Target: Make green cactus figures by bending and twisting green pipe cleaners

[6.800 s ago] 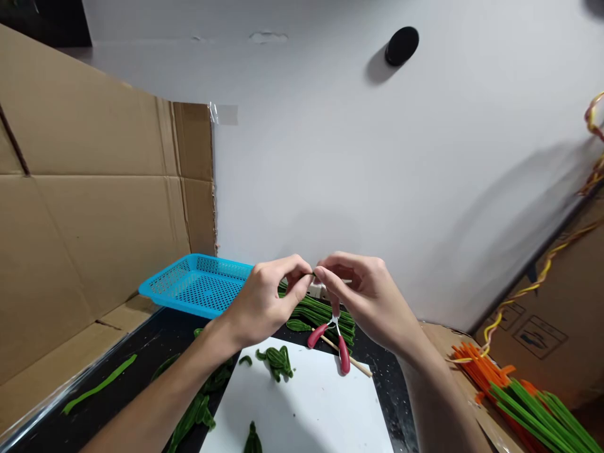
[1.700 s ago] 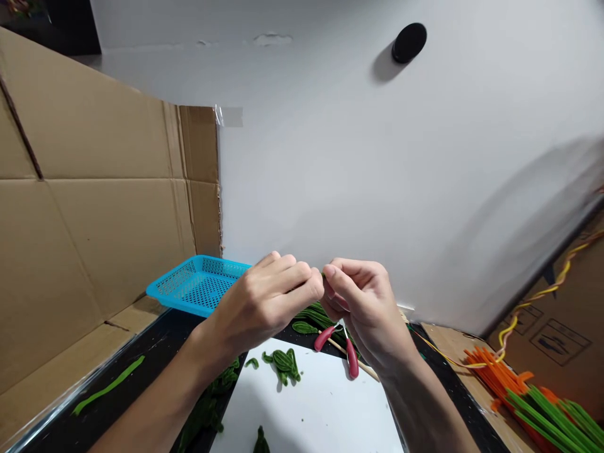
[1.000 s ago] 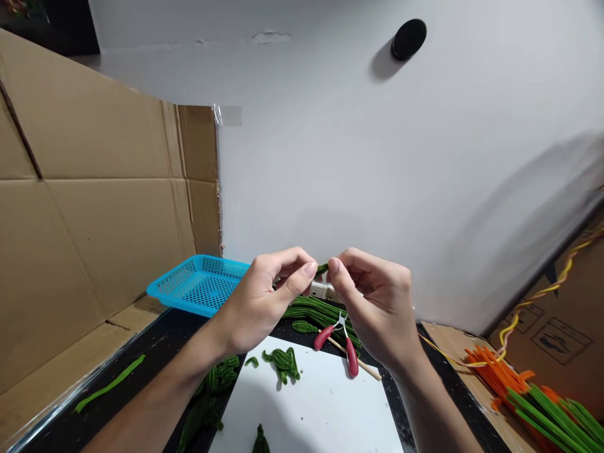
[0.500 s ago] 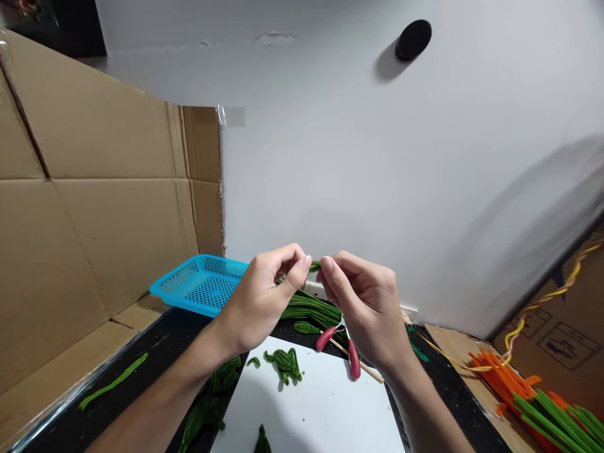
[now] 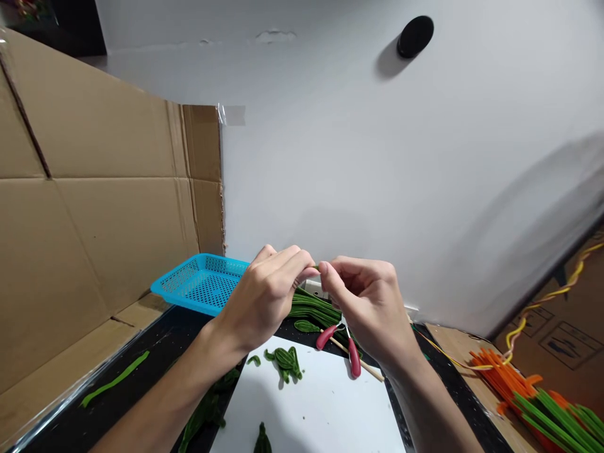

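Between my two hands is a small piece of green pipe cleaner, mostly hidden by the fingers. My left hand pinches one end, its back turned up. The thumb and fingers of my right hand close on the other end, almost touching the left fingertips. Below lies a white board with several coiled green pipe-cleaner shapes on it. A red-handled cutting tool, its head partly hidden, rests near a thin wooden stick under my right hand. Behind is a bundle of long green pipe cleaners.
A blue perforated basket stands at the back left beside a cardboard wall. One light green strip lies on the black table at left. Orange and green pipe cleaners are piled at right near a yellow cord.
My left hand has rolled over so that its back faces up and its thumb is hidden. Less of the pipe cleaner shows between the fingertips. The right hand has barely moved.
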A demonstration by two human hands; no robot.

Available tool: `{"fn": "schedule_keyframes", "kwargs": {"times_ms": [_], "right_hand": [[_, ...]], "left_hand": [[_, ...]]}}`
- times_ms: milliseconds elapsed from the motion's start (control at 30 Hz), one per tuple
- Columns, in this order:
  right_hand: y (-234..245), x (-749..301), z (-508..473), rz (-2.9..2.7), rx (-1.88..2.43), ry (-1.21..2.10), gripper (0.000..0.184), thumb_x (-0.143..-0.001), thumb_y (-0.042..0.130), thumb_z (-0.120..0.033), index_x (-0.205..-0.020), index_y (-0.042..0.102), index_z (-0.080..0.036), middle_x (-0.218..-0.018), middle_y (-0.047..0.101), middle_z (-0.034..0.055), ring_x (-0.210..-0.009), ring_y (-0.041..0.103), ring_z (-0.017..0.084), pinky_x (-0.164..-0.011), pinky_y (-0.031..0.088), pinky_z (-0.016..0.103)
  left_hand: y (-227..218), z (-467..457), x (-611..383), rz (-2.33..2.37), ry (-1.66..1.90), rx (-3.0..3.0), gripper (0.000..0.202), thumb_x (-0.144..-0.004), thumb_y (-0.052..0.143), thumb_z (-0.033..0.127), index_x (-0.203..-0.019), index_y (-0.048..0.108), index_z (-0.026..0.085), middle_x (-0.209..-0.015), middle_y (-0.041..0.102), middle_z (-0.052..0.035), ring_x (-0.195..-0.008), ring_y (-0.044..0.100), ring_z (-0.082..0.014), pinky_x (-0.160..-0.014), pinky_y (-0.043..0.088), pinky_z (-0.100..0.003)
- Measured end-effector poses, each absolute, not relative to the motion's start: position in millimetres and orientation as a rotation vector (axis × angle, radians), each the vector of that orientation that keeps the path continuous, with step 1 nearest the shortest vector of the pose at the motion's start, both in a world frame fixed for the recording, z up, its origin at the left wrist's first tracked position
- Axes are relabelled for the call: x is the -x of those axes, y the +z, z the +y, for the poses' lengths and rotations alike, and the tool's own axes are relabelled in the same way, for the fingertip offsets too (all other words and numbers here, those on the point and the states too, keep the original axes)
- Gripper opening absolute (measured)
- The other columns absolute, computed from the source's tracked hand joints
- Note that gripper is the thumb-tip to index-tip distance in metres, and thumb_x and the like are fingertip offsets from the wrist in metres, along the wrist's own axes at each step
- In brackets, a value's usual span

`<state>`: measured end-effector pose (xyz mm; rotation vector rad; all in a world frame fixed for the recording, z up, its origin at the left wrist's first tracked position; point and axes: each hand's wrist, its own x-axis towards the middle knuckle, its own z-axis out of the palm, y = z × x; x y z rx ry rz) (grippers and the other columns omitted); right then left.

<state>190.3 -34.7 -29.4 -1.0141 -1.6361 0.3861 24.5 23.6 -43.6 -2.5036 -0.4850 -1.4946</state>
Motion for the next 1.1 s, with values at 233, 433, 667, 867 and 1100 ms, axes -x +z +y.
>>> {"fn": "schedule_keyframes", "kwargs": {"times_ms": [233,433,667,867,1100], "right_hand": [[-27,-186,-37,-1.658,1.000,0.281,0.048,-0.100,0.061,-0.031,-0.056,0.042,-0.021,-0.058,0.025,-0.0058,-0.053,0.021,0.009,-0.047,0.017,0.029],[-27,-190,-35,-1.617,0.921,0.466,0.044,-0.101,0.064,-0.038,-0.062,0.057,-0.019,-0.058,0.034,-0.0056,-0.053,0.027,0.009,-0.048,0.020,0.029],[-25,-202,-38,-1.497,0.731,0.749,0.050,-0.098,0.072,-0.047,-0.058,0.059,-0.019,-0.053,0.029,-0.0075,-0.051,0.022,0.009,-0.049,0.017,0.030],[-23,-203,-39,-1.538,0.702,0.966,0.054,-0.094,0.077,-0.049,-0.055,0.053,-0.019,-0.052,0.029,-0.0086,-0.050,0.019,0.007,-0.049,0.017,0.029],[-26,-201,-37,-1.626,0.665,0.955,0.059,-0.102,0.066,-0.050,-0.056,0.046,-0.019,-0.054,0.025,-0.0082,-0.053,0.017,0.008,-0.050,0.013,0.031]], "left_hand": [[-44,25,-22,-0.415,-1.497,2.366,0.027,-0.113,0.047,0.018,-0.088,0.057,0.019,-0.071,0.054,0.0025,-0.064,0.042,-0.0131,-0.068,0.038,-0.029],[-47,21,-21,-0.369,-1.716,2.379,0.030,-0.114,0.048,0.031,-0.087,0.056,0.021,-0.069,0.054,0.0026,-0.062,0.043,-0.0125,-0.067,0.041,-0.030],[-52,23,-22,-0.146,-1.957,2.480,0.026,-0.106,0.065,0.029,-0.132,0.064,0.025,-0.090,0.067,-0.0017,-0.075,0.061,-0.0144,-0.068,0.054,-0.029],[-46,16,-21,-0.227,-1.909,2.730,0.015,-0.110,0.055,0.023,-0.117,0.069,0.023,-0.094,0.070,-0.0021,-0.078,0.063,-0.0129,-0.071,0.052,-0.027],[-47,13,-24,-0.315,-1.960,2.970,0.027,-0.113,0.049,0.032,-0.094,0.064,0.020,-0.078,0.057,0.0014,-0.069,0.051,-0.0107,-0.063,0.044,-0.026]]}}
